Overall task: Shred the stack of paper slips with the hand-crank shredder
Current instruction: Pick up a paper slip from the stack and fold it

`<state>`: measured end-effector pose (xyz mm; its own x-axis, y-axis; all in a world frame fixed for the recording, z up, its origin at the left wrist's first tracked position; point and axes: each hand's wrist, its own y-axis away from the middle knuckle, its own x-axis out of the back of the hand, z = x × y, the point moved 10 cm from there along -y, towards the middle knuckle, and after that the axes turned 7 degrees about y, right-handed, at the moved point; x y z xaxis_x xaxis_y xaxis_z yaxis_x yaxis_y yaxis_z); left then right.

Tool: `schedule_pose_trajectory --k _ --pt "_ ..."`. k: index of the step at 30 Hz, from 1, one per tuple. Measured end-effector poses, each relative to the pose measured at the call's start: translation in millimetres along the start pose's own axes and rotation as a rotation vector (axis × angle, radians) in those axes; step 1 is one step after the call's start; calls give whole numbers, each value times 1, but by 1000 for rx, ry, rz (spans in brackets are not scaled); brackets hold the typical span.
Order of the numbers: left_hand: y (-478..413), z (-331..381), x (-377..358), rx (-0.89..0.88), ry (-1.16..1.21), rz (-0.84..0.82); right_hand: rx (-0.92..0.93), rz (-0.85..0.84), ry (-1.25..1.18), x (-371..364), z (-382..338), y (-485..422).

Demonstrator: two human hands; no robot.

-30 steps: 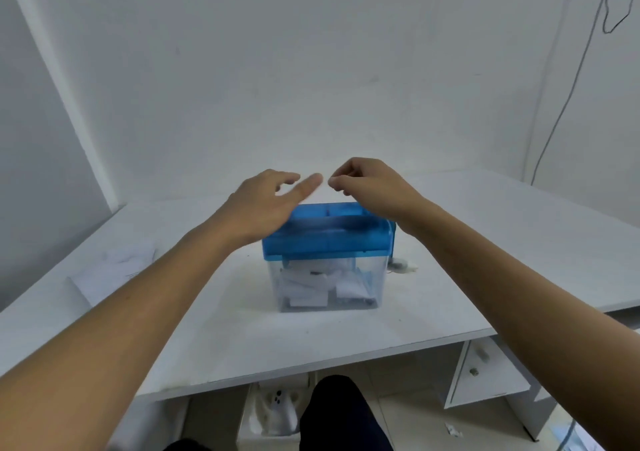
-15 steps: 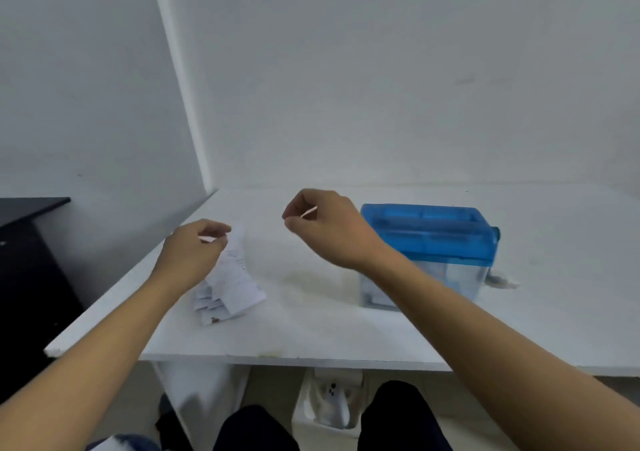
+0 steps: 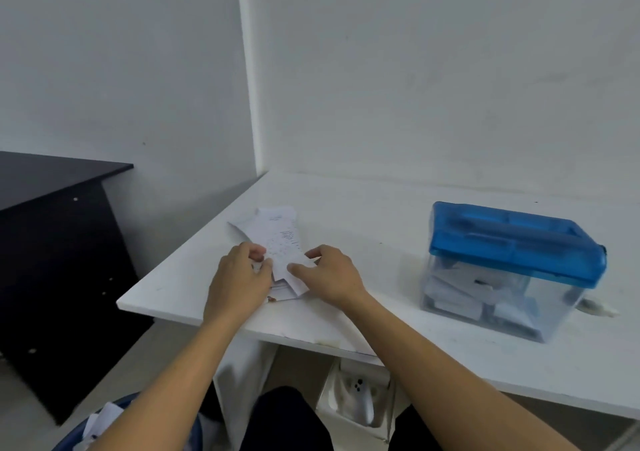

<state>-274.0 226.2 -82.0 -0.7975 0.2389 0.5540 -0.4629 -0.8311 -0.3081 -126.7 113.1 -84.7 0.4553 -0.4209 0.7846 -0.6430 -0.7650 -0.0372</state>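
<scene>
A stack of white paper slips (image 3: pixel 277 232) lies near the left end of the white desk (image 3: pixel 363 215). My left hand (image 3: pixel 239 281) pinches the near left edge of the slips with curled fingers. My right hand (image 3: pixel 329 277) pinches the top slip at its near right corner between thumb and fingers. The hand-crank shredder (image 3: pixel 512 263), a blue lid on a clear bin holding paper pieces, stands to the right, apart from both hands. Its white crank handle (image 3: pixel 599 307) sticks out at the right side.
A black table (image 3: pixel 52 180) stands left of the desk across a gap. A blue bin with paper (image 3: pixel 100 423) sits on the floor at lower left. A white box (image 3: pixel 360 402) sits under the desk. Walls close off the desk's back and left.
Both hands left the shredder's top and went left to the stack of slips. The left got there first, the right followed, and both now pinch slips. My view swung left.
</scene>
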Motion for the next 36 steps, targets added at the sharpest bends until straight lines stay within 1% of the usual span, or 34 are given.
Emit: schedule_pose_trajectory --k 4,8,18,24,30,36 --pt "2 0 2 -26 -11 13 -5 90 -87 0 5 0" --pt "2 0 2 -26 -19 22 1 169 -121 3 10 2" --pt "3 6 0 -93 -87 29 -7 246 -192 9 15 3" --pt "5 10 -1 -119 -116 26 -9 259 -244 7 17 3" --pt "4 8 -4 -105 -157 5 -18 272 -188 5 15 3" --pt "3 11 -7 -125 -209 -22 -50 213 -147 6 10 -1"
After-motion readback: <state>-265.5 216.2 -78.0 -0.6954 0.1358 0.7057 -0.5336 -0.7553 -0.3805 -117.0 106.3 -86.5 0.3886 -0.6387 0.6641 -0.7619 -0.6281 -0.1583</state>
